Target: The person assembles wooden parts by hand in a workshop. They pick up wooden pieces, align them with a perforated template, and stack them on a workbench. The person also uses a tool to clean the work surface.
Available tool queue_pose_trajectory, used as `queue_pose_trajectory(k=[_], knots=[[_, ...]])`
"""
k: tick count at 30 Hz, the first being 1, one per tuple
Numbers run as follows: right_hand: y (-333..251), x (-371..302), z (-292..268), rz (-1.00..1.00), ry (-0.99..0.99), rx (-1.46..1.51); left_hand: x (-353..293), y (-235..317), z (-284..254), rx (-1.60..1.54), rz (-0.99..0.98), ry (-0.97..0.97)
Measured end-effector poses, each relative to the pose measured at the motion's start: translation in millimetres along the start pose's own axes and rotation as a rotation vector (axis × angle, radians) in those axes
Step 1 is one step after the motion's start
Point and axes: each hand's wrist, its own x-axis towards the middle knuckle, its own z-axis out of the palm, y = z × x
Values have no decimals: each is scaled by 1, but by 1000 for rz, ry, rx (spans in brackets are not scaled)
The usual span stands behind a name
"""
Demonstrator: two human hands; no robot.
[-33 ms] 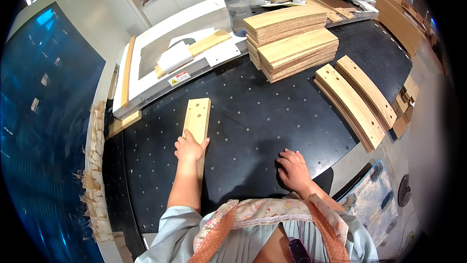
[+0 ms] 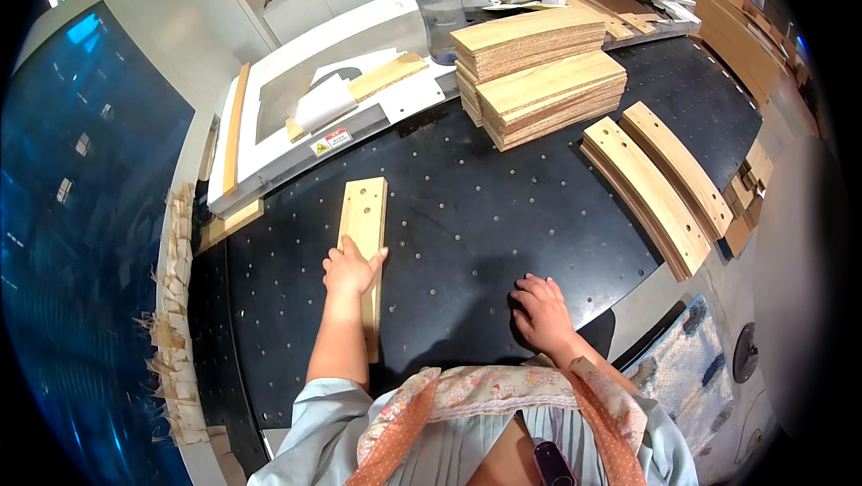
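A narrow, pale wooden board point(image 2: 365, 221) with several drilled holes at its far end lies flat on the black worktable point(image 2: 458, 306), running away from me. My left hand point(image 2: 351, 269) is on top of it near the middle, thumb along its right edge and fingers over its left side. My forearm covers part of the board's left side. To the right, my right hand point(image 2: 540, 311) rests on the table near its front edge, fingers loosely spread and holding nothing.
Stacked curved wooden boards point(image 2: 548, 95) stand at the back, beside a water bottle point(image 2: 440, 19) with a blue lid. Drilled curved pieces point(image 2: 646, 194) lie along the right edge. A white machine ledge point(image 2: 269, 182) bounds the far left, with a blue panel point(image 2: 90, 243) beside it.
The board under my left hand has slid slightly away from me, and its near end now shows beside my forearm. My right hand has stayed in place.
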Motion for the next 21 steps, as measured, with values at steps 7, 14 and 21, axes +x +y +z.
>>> queue_pose_trajectory(k=[7, 14, 21], knots=[[2, 0, 2, 0, 17, 14, 5, -17, -15, -663, 104, -286], [3, 0, 0, -29, 59, 64, -36, -15, -23, 367, 1043, 73], [6, -2, 0, -20, 104, 98, -29, 30, -12, 434, 1456, -207]])
